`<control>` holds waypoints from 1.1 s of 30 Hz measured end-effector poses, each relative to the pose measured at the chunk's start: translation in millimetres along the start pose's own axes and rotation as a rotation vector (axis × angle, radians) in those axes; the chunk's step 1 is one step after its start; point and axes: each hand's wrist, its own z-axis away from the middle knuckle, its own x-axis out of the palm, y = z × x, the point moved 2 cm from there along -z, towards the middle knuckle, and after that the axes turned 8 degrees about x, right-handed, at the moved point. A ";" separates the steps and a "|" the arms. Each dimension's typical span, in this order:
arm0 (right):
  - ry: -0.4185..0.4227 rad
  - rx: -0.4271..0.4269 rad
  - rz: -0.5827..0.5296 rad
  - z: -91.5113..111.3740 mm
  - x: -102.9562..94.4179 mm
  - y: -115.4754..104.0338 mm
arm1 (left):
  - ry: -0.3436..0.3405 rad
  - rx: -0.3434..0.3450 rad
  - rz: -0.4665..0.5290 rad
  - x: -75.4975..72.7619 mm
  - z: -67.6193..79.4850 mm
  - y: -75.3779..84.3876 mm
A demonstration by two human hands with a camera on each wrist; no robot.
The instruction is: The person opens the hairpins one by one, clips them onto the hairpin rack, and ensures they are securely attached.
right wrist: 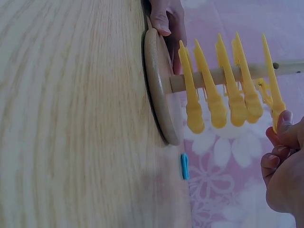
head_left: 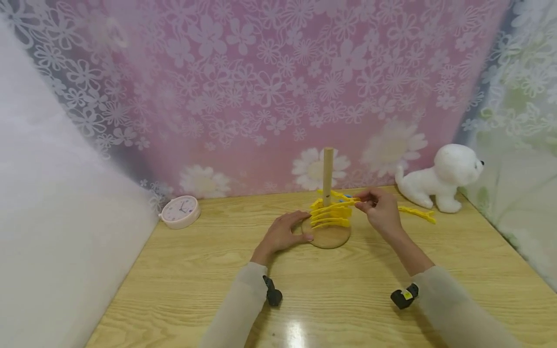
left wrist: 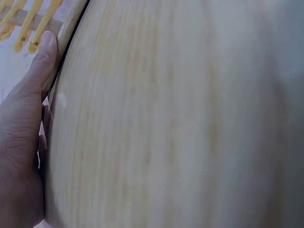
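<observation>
A wooden stand has a round base (head_left: 330, 238) and an upright post (head_left: 328, 169). Several yellow plastic clips (right wrist: 216, 102), long and tapered with rounded ends, sit across the lower post one above another. My left hand (head_left: 285, 230) holds the base at its left edge, its thumb (left wrist: 43, 56) at the rim and the fingers round the far side. Above the others, my right hand (head_left: 379, 211) pinches one more yellow clip (right wrist: 271, 78) by its rounded end between thumb and fingers. The clip's narrow part lies against the post near a small hole.
Another yellow clip (head_left: 418, 213) lies on the table right of my right hand. A small blue piece (right wrist: 185, 166) is behind the stand. A white plush dog (head_left: 448, 179) stands at the back right, a pink clock (head_left: 180, 211) at the back left. Flowered cloth (head_left: 270, 96) hangs behind the table.
</observation>
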 end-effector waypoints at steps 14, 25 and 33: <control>-0.015 0.005 0.108 -5.8 11.2 -10.1 | -0.013 -0.030 -0.005 -2.7 0.8 -1.8; -0.034 0.013 0.138 -3.5 14.0 -13.2 | -0.007 -0.025 -0.006 -0.9 1.9 -1.3; -0.086 -0.062 0.137 2.2 8.8 -9.0 | -0.005 -0.015 -0.003 0.9 -1.4 -3.5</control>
